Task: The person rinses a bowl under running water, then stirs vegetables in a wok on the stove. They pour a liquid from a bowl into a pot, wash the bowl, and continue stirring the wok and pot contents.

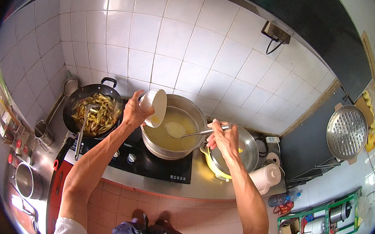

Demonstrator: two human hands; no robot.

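My left hand [135, 111] grips a white bowl [153, 108], tilted over the left side of a large metal pot [171, 154]. A little yellow shows inside the bowl's lower edge. The pot holds cloudy yellowish liquid [184, 144]. With my right hand [222, 137] I hold the handle of a metal ladle [194, 134], whose head is in the liquid. The pot stands on a black gas cooktop [161, 170]. Left of it, a black wok [68, 111] contains cooked strips of food [97, 111], with a metal spatula [82, 136] resting in it.
A yellow electric pan [210, 164] with a metal lid stands right of the pot, beside a pink kettle [265, 177]. A strainer ladle [70, 86] and a metal cup [44, 133] are left of the wok. An empty pot [28, 181] stands at lower left. A green shelf [319, 216] is at lower right.
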